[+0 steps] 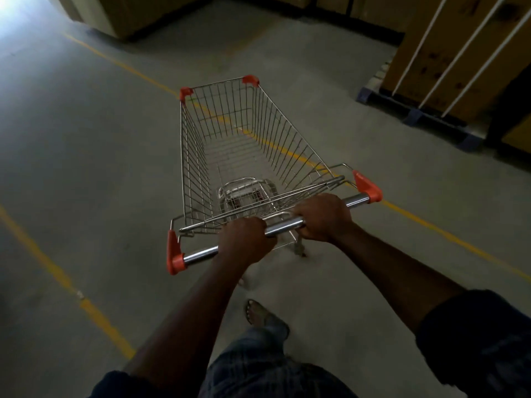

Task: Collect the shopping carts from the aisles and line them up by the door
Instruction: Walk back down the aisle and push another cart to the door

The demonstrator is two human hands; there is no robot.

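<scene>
**Both hands on the cart handle**

A wire cart [196, 168] with orange corner caps stands on the grey floor [100, 168], over a yellow line [448, 234] that runs diagonally beneath it. Its nose points away from the person, toward dim stacked boxes [138, 12]. The left hand [245, 241] wraps around the steel handle [284, 227] left of centre. The right hand [323, 216] grips the same bar right of centre, with a short bare stretch of bar between them. Both arms reach forward. To the right, well apart from the cart, wooden crates [448, 53] sit on a blue pallet [416, 113]. Below the handle, a sandalled foot [255, 311] is on the floor.
</scene>
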